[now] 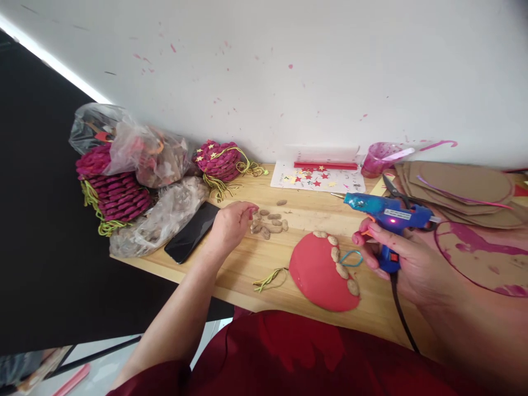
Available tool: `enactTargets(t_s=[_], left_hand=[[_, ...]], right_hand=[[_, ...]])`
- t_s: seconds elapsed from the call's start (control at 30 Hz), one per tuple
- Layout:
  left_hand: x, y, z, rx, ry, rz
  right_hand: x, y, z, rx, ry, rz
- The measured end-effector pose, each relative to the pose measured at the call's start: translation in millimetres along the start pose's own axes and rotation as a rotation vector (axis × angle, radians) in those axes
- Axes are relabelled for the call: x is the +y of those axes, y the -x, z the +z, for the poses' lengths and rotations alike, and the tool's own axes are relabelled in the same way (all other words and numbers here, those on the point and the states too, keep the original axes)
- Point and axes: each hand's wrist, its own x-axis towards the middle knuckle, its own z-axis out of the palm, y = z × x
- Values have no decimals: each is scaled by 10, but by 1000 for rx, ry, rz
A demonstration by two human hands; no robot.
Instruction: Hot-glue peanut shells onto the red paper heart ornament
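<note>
Head view: the right hand [406, 261]'s grip wraps a glue gun [373, 207], with the peanut-edged red piece [315, 272] just left of it. The left hand [231, 228]'s grip meets loose peanuts [276, 223], whether holding one I cannot tell; squeezing the glue gun too early could drip onto the bench [241, 272].

Red disc [311, 269]: plain red. Peanuts [342, 270] along its edge: tan. Cord loop [350, 266] right of disc: blue. Tassel [266, 280] left of it: yellow-green, some dark strands. Glue gun [377, 206] up-right of disc: blue, white label [397, 214], pink-lit light [392, 220], black cable [402, 316]. Table [243, 269] under disc: pale wood grain. Woven bundle [218, 161] up-left of disc: magenta rows, yellow stars. Cardboard circle [490, 258] right of disc: brown, magenta blotches. Wall [256, 71] beyond disc: white, pink spatter.
</note>
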Motion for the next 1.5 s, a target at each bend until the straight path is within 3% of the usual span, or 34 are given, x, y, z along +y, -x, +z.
enactTargets(t_s=[0.27,0.63,0.9,1.2,1.5], left_hand=[[76,-38,-36,14,-149,-49],[17,-201,63,65,3,37],[-9,-151,104,67,-28,0],[-142,-159,229,90,8,149],[-131,-114,164,144,-90,100]], right_hand=[[-11,6,9,-12,5,-3],[28,-23,-25,-21,3,-14],[54,-31,-64,-46,0,-11],[56,-24,-64,-49,8,3],[58,-26,-43,-61,-12,0]])
